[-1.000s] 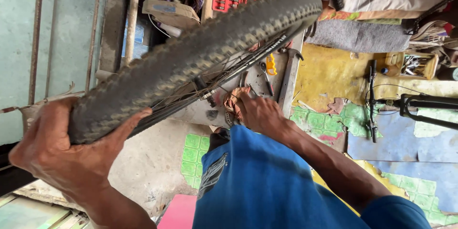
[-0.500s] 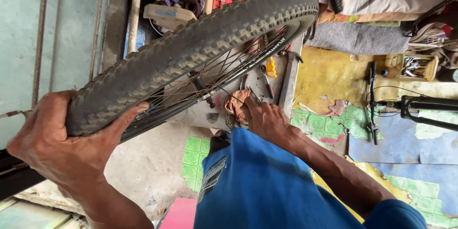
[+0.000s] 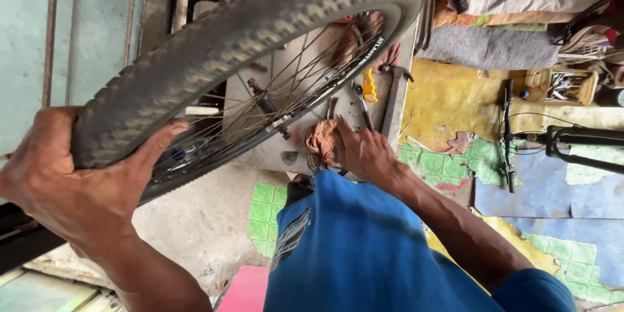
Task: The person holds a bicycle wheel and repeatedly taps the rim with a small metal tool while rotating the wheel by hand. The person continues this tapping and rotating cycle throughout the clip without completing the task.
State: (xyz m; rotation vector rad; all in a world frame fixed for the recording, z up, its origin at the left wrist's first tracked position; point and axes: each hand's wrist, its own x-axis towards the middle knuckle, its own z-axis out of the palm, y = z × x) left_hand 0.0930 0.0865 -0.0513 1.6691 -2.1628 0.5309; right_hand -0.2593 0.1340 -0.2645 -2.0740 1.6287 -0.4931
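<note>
- The left hand [image 3: 78, 188] is clamped over the tread of one black knobby-tyred spoked bicycle wheel [image 3: 260, 45], thumb on the near side, fingers wrapped behind.
- Against the earlier views, the wheel now stands higher and more open to the camera; the hub and spokes are exposed, where a second ago the tyre hid most of them. The grip point on the tread is unchanged, so the wheel appears to be turned or tilted for inspection.
- The right hand [image 3: 367, 153] has dropped from the spokes to the grey metal workbench [image 3: 273, 149], fingers pressed on one crumpled reddish-brown rag [image 3: 323, 143]; whether it pinches the rag cannot be confirmed.
- Count on the bench: one hammer [image 3: 394, 97], one yellow-handled tool [image 3: 369, 86]; other small tools are too cluttered to count.
- One black bicycle handlebar [image 3: 508, 136] lies on the patterned floor, well apart.
</note>
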